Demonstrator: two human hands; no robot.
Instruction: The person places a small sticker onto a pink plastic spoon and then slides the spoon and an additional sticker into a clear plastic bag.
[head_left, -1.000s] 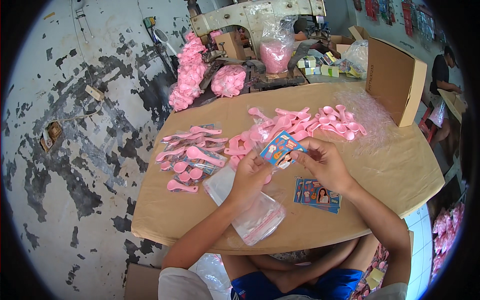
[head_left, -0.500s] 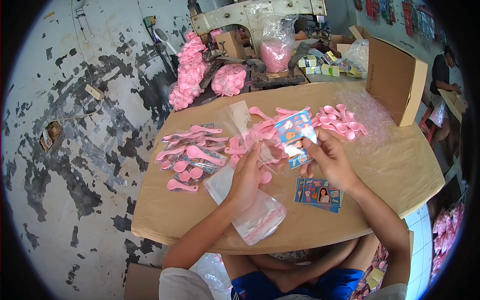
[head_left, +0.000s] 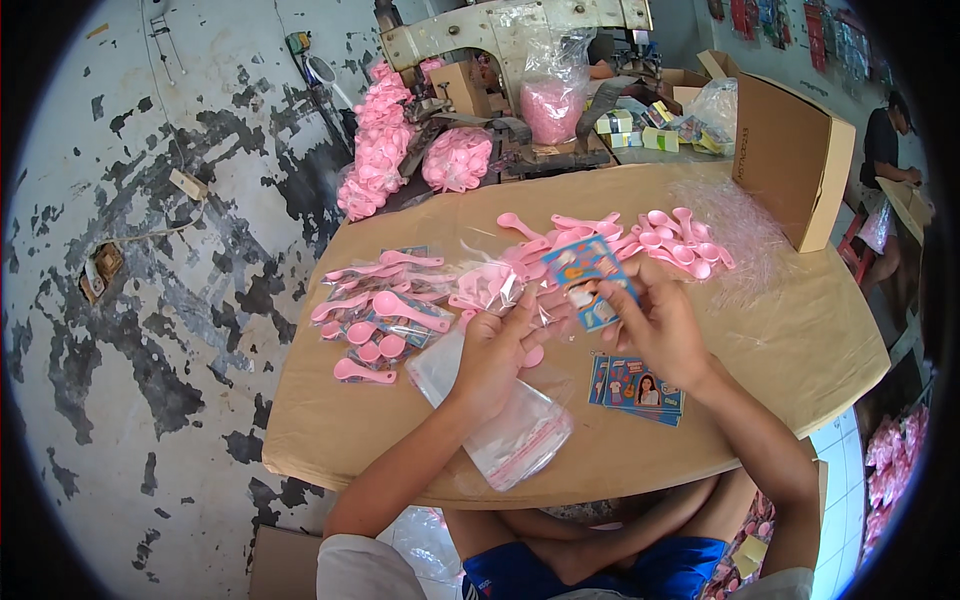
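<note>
I have both forearms point(head_left: 408, 468) reaching in over the near edge of the surface point(head_left: 805, 350), elbows bent outward. Just inside that edge, left of its middle, a stack of clear sleeves point(head_left: 522, 440) lies slantwise, partly under my left hand point(head_left: 490, 362) and wrist. Below my right hand point(head_left: 660, 325) sits a fan of blue cards point(head_left: 640, 388), and brown covering runs from there to the right edge, the broadest stretch I see for that arm. The left thumb and fingertips pinch a thin clear bag point(head_left: 492, 285); I cannot trace its whole outline against the pink behind it. The right hand grips a printed card point(head_left: 580, 265) between thumb and fingers, tilted above the middle of the surface, just beside the left fingertips; I cannot tell whether it touches the film. Packed pink spoons point(head_left: 405, 311) crowd toward the left edge, so that side looks tighter to me. Beyond my hands, loose pink spoons point(head_left: 685, 245) spread toward the far edge, with a tangle of clear strands point(head_left: 750, 230) to their right and an upright cardboard box point(head_left: 785, 165) by the far right corner
</note>
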